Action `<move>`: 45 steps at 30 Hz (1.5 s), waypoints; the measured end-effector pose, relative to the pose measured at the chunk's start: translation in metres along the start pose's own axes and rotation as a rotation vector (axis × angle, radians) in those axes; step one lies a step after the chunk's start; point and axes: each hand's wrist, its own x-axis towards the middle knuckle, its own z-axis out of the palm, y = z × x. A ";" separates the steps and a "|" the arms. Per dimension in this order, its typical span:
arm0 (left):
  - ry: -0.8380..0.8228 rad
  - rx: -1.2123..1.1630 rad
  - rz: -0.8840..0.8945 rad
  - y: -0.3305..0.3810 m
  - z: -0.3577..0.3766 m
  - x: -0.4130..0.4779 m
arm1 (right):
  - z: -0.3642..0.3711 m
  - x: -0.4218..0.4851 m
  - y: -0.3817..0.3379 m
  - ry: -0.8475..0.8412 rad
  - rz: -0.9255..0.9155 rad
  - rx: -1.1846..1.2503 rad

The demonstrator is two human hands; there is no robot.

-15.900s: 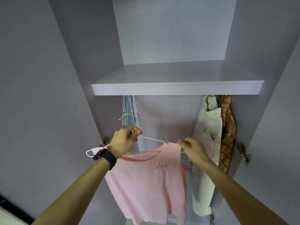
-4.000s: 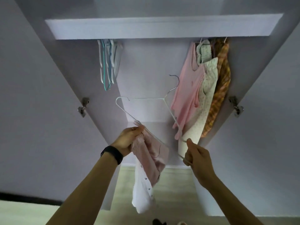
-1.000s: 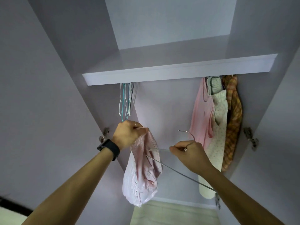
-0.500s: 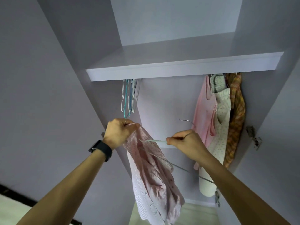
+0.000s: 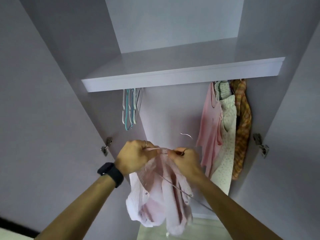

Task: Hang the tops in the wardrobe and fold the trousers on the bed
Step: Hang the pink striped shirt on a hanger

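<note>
Shirt hides most of the wire hanger.

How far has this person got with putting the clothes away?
Done: a pink top, a floral top and a plaid shirt hang at the right. In hand: the left hand grips a striped pink shirt, the right hand a wire hanger, working one onto the other. Left: hanging it up; trousers and bed are unseen.

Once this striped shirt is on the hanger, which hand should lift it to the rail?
Right, probably. The right hand grips the hanger just below its hook, nearer the hung pink top; the left hand pinches the striped shirt fabric.
</note>
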 end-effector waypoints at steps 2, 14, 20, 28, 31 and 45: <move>-0.004 0.222 0.187 -0.001 0.009 -0.007 | -0.009 0.004 -0.002 0.057 -0.025 0.128; 0.059 0.550 0.421 0.023 0.012 0.031 | -0.044 0.022 -0.047 0.059 -0.164 0.131; 0.124 0.443 0.240 0.023 -0.007 0.049 | -0.065 0.012 -0.012 0.569 -0.665 -0.224; 0.299 0.399 0.217 0.039 -0.033 0.066 | -0.043 0.013 0.066 -0.018 -0.163 -0.371; 0.372 0.374 0.270 0.049 -0.041 0.063 | -0.025 0.024 0.064 -0.101 -0.207 -0.489; 0.488 0.429 0.153 0.006 -0.098 0.019 | 0.007 0.058 0.066 -0.051 -0.174 -0.434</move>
